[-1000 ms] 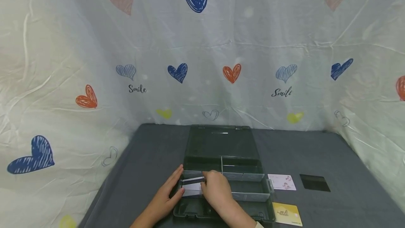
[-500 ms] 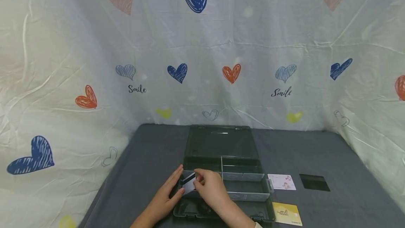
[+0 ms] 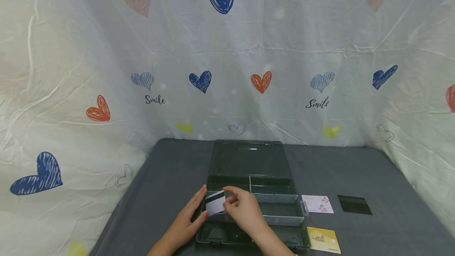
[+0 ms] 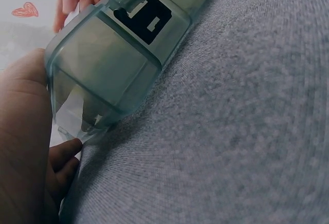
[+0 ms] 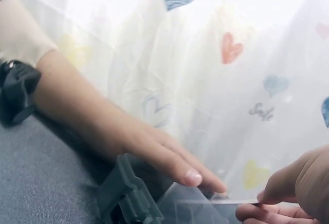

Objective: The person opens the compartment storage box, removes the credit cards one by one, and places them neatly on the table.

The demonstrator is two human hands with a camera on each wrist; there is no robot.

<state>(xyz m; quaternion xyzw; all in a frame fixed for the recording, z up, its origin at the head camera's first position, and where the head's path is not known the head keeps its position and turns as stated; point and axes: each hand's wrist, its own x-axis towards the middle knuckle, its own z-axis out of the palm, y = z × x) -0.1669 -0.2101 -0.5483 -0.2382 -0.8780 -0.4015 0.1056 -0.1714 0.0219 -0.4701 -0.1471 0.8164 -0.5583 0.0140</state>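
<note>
A white card with a black stripe is pinched by its right edge between the thumb and fingers of my right hand. It is tilted over the left part of a dark translucent compartment box, whose lid is laid back. My left hand rests along the box's left side with its fingers stretched out, near the card's left edge. In the left wrist view the box's side wall and a latch show. The right wrist view shows the card edge-on between the hands.
To the right of the box lie a pale pink patterned card, a black card and a yellow card. Dividers split the box into compartments. A curtain with hearts hangs behind the grey cloth-covered table.
The card, low in the compartment a second ago, has come up and tilted in my right hand, showing more of its striped face. My left hand has stayed in place.
</note>
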